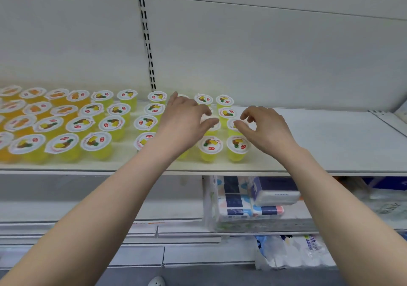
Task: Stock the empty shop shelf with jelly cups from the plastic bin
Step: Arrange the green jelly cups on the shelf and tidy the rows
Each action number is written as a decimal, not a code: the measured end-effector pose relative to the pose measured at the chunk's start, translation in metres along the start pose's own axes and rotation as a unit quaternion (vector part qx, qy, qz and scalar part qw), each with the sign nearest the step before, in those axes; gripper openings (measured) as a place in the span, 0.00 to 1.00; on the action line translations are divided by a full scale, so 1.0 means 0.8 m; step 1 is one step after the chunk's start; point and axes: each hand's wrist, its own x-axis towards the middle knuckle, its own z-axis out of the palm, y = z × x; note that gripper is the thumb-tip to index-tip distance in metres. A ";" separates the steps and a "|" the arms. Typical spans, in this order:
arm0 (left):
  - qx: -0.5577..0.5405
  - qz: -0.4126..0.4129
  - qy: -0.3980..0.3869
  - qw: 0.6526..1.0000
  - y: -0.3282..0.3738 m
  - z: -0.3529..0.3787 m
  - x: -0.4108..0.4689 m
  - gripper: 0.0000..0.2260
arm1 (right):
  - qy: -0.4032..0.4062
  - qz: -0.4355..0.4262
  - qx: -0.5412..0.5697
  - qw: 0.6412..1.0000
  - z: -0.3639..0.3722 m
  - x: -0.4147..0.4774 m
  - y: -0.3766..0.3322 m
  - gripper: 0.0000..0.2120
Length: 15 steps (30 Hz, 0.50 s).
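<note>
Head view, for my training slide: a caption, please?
Left hand and right hand reach among yellow jelly cups lined on the white shelf.
</note>
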 end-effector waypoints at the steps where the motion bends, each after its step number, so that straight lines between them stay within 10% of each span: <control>1: 0.008 0.004 -0.021 1.000 -0.004 -0.001 0.011 0.19 | -0.016 0.021 -0.001 1.000 0.001 0.007 -0.001 0.16; 15: 0.074 0.087 -0.182 0.977 -0.014 0.014 0.050 0.24 | -0.095 0.082 0.004 0.992 0.011 0.032 -0.016 0.17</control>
